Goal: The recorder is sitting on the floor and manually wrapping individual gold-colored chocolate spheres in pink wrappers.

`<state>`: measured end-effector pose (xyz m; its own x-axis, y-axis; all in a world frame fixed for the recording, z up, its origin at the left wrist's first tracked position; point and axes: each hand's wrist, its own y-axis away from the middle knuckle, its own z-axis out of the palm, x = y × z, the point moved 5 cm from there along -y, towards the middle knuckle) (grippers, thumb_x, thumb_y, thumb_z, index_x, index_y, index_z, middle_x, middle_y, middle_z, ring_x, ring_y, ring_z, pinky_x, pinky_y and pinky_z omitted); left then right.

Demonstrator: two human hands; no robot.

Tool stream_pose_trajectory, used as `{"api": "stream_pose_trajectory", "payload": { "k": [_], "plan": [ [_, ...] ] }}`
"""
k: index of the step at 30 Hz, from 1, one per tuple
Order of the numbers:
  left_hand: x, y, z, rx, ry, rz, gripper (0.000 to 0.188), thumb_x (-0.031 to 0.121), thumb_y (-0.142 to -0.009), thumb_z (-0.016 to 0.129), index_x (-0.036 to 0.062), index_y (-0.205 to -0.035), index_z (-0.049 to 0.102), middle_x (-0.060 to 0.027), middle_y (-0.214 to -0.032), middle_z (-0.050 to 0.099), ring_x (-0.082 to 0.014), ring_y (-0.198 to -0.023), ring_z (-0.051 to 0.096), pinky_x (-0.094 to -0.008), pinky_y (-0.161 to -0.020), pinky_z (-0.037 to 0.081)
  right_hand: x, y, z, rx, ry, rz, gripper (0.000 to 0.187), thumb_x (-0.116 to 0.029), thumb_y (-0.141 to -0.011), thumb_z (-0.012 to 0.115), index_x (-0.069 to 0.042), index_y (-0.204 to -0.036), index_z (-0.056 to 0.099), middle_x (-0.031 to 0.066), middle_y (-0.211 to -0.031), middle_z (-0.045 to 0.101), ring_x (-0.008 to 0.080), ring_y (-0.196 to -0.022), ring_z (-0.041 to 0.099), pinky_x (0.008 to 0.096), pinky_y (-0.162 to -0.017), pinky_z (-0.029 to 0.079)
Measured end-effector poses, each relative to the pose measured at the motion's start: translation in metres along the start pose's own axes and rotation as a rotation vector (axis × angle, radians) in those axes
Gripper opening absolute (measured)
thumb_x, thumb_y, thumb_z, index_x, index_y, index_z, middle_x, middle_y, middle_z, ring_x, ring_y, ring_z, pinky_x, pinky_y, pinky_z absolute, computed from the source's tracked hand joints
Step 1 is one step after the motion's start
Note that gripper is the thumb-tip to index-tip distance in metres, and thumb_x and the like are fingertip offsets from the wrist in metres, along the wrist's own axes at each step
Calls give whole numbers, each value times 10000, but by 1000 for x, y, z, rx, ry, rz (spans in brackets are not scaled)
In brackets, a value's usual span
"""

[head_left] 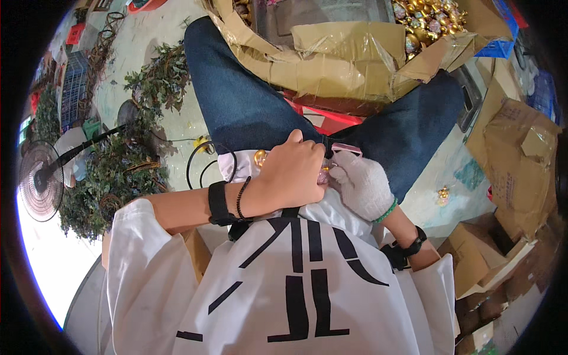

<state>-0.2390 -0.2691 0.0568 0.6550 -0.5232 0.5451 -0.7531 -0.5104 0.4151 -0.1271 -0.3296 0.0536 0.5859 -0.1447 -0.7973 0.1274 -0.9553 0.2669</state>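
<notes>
My left hand, bare, is closed in front of my lap, its fingers curled down and mostly hidden. A small shiny pink bauble shows at its fingertips, between both hands. My right hand, in a white knit glove with a green cuff edge, presses against the left one with its fingers bent together. Beyond the gloved fingers a narrow pink object sticks out; its kind is unclear. Beside my left hand a gold bauble rests on the white cloth over my lap.
Between my knees stands a torn cardboard box, with many gold baubles at its far right. Artificial greenery and a fan are at the left. Opened cartons stand at the right; a small gold cluster lies on the floor.
</notes>
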Motion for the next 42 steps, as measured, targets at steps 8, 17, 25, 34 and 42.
{"api": "stream_pose_trajectory", "payload": {
  "k": [8,17,25,34,42],
  "plan": [
    [-2,1,-3,81,67,12,273,189,-566,651,-13,-732,572,-132,-755,608,-303,-824,546,-377,-627,521,6,-8,0,-86,-65,-43,154,-210,-849,571,-69,-909,573,170,-741,584,365,-699,588,423,-586,461],
    [-3,1,-1,93,66,24,301,216,-572,699,26,-754,551,-101,-760,590,-293,-767,528,-369,-610,492,8,-12,2,-211,-51,-100,180,-217,-862,546,-64,-950,579,175,-770,592,372,-738,587,443,-624,459],
    [-4,-2,2,-21,4,-1,330,220,-577,680,-11,-793,587,-133,-772,608,-303,-778,535,-370,-640,495,13,-12,7,-286,-144,-20,189,-200,-860,538,-63,-984,580,191,-796,597,388,-754,583,453,-638,458],
    [-3,-5,2,-62,5,14,308,205,-583,667,-19,-779,585,-144,-767,615,-309,-764,545,-368,-654,502,14,-15,7,-314,-63,-59,176,-196,-859,525,-68,-973,564,196,-789,592,395,-753,577,467,-636,457],
    [1,-9,5,-113,-51,38,298,207,-575,667,-13,-761,590,-152,-737,615,-317,-736,552,-362,-660,505,9,-17,5,-349,-24,-92,138,-191,-849,522,-58,-886,532,175,-754,579,388,-732,578,464,-625,458]
  ]
}}
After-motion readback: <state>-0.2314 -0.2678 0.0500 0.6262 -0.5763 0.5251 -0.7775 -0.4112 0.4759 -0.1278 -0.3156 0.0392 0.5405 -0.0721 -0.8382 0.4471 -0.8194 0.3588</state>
